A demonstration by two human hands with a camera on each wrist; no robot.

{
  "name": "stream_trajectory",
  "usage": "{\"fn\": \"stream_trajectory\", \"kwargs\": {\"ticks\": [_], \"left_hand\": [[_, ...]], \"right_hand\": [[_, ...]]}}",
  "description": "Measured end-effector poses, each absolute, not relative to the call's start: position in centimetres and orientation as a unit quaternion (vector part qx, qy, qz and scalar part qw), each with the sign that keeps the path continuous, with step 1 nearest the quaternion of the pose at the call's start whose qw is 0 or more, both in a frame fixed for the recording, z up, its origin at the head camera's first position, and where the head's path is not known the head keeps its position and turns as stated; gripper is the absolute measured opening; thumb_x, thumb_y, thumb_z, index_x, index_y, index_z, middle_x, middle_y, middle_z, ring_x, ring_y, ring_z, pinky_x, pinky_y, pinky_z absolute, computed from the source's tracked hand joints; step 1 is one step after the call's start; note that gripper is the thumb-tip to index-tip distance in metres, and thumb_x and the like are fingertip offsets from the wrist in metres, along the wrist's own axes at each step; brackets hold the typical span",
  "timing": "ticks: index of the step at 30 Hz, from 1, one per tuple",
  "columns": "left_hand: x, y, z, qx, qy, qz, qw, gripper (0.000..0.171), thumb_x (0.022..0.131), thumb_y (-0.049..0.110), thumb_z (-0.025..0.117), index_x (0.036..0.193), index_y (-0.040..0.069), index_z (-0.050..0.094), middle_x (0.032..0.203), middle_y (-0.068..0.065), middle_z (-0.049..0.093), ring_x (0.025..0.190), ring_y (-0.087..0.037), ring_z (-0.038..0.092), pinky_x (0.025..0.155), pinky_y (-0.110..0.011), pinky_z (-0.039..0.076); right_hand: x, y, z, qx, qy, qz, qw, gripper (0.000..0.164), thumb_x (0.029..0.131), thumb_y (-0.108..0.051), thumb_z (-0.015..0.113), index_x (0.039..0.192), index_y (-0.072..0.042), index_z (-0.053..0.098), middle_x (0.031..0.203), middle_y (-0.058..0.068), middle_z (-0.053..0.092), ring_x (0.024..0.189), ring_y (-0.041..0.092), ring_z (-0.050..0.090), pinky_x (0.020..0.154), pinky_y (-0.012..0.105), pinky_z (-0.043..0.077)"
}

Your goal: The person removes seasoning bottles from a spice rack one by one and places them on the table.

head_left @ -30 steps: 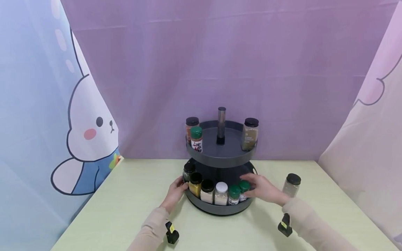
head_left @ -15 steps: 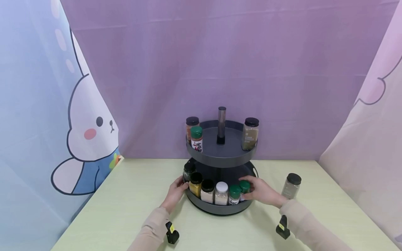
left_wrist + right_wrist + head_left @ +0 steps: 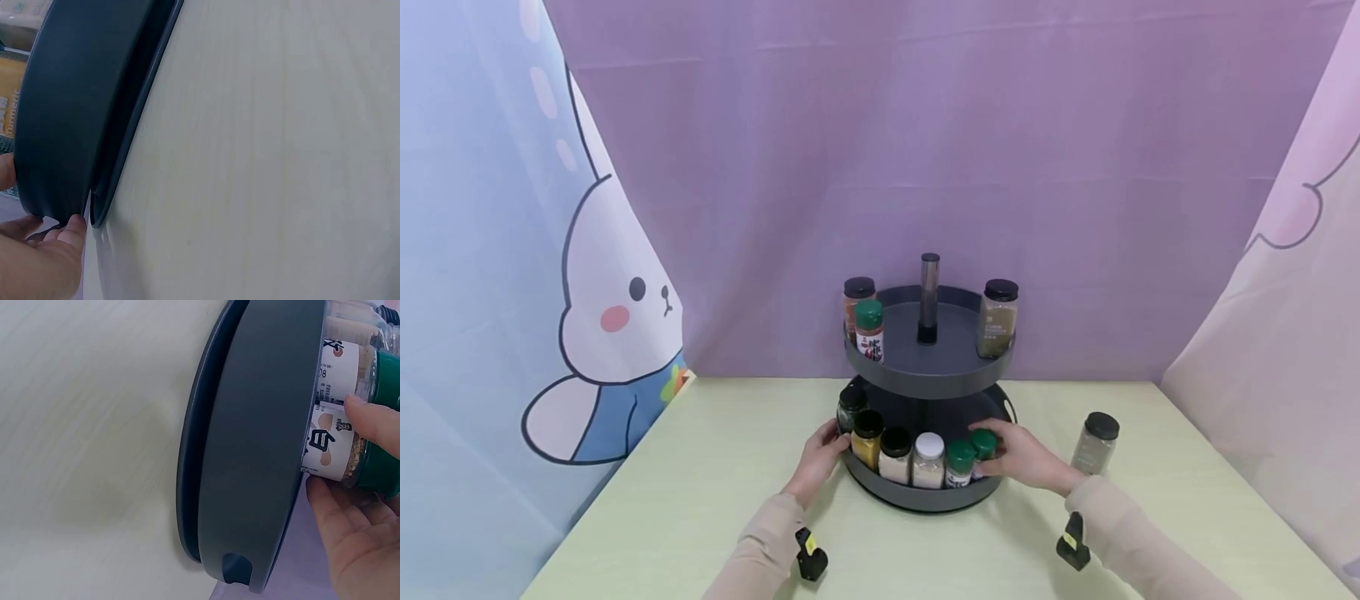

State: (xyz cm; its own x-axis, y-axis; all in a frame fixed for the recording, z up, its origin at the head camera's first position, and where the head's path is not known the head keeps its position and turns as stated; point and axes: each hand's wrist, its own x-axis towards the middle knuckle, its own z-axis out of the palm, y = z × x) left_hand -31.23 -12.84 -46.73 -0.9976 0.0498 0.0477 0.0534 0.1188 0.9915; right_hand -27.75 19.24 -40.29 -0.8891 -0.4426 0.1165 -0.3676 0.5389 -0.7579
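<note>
The right hand (image 3: 1028,455) pinches a green-capped jar (image 3: 331,442) between thumb and fingers, just inside the lower tray (image 3: 917,499)'s right front rim. The left hand (image 3: 816,463) grips that tray's left rim. A black-capped jar (image 3: 1095,446) stands toward the worktop (image 3: 1180,500)'s right edge.

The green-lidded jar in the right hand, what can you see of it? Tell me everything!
The green-lidded jar is small, with a see-through body, glass or plastic. Its white label has dark writing and brownish shapes; tan grains show beside it. The lid is on. It looks roughly upright at the right end of the row in the lower tray, whose wall hides its base. The right hand pinches it between thumb and fingers.
</note>
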Motion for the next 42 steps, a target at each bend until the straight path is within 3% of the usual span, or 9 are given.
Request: {"fn": "stream_trajectory", "kwargs": {"ticks": [42], "left_hand": [[-31.47, -12.99, -46.98, -0.037, -0.752, -0.658, 0.003, 0.056, 0.095, 0.015, 0.049, 0.140, -0.008, 0.027, 0.144, -0.031, 0.030, 0.130, -0.040, 0.030, 0.108, -0.055, 0.029]], "right_hand": [[-27.76, 19.84, -39.55, -0.228, 0.876, -0.425, 0.016, 0.056, 0.074, -0.003, 0.072, 0.124, 0.006, 0.049, 0.104, 0.024, 0.061, 0.087, 0.027, 0.062, 0.069, 0.040, 0.059]]}}
